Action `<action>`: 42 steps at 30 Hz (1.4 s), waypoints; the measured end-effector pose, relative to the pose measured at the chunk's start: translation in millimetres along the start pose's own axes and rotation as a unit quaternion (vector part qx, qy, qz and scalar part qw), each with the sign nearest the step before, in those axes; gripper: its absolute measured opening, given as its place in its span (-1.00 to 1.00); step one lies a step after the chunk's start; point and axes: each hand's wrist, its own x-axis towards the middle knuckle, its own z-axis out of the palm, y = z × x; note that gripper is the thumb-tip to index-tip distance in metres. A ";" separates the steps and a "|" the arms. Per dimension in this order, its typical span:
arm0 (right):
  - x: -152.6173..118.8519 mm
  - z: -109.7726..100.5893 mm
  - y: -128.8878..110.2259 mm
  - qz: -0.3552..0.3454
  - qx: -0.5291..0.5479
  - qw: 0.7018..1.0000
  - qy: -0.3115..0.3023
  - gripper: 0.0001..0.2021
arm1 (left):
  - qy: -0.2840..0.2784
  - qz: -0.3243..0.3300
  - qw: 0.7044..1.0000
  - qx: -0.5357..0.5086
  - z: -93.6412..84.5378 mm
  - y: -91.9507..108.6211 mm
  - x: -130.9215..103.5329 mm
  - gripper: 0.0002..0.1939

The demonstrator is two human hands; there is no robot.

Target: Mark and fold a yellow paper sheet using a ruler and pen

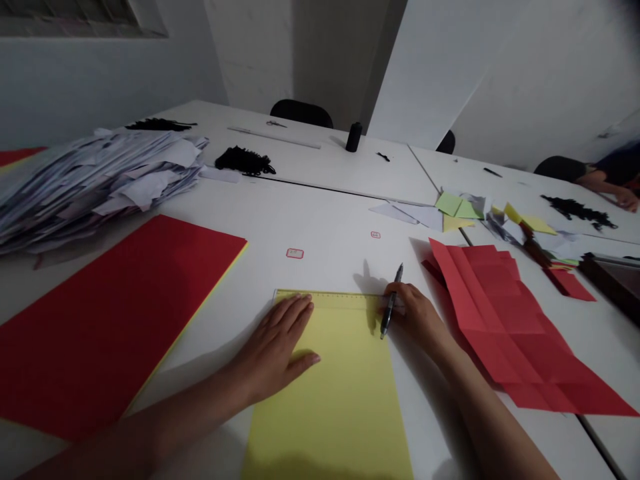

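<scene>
A sheet of yellow paper (340,400) lies on the white table in front of me. Across its top edge rests a clear ruler (345,301). My left hand (280,347) is flat on the paper, fingers stretched out over the ruler's left end and thumb spread to the side. A dark pen (389,317) is held in my right hand (413,310), its tip pointing up and away from the paper. The fingers of that hand are curled at the ruler's right end, partly hidden behind the pen.
Red sheets over yellow ones (140,307) lie at left, below a heap of white papers (110,180). Creased red paper (500,320) is at right, near coloured scraps (457,205). Black yarn (244,161) and a black spool (354,137) sit farther back. Another person's hand (626,198) shows far right.
</scene>
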 end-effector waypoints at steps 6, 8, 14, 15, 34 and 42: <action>-0.2 1.4 3.7 -0.010 -0.003 1.000 0.006 -0.79 | 0.000 0.001 1.000 0.010 0.4 0.5 1.3 -0.28; 0.1 0.8 5.5 -0.016 0.012 0.999 0.030 -0.82 | 0.002 0.002 1.000 0.012 0.2 0.8 1.9 -0.27; 11.9 -13.1 -13.1 0.030 0.160 0.972 0.170 -0.80 | 0.017 0.010 1.000 0.004 0.3 -0.5 3.1 -0.26; 16.5 -14.2 -19.9 0.031 0.190 0.969 0.155 -0.77 | 0.017 0.011 1.000 0.004 0.4 -0.8 3.3 -0.26; 95.4 69.1 -76.7 0.034 0.380 0.924 -0.032 -0.80 | 0.006 0.005 1.000 0.008 -0.5 2.0 6.6 -0.26; 92.0 66.7 -69.9 0.032 0.367 0.929 -0.018 -0.78 | 0.001 0.009 1.000 0.018 -2.0 2.8 7.9 -0.27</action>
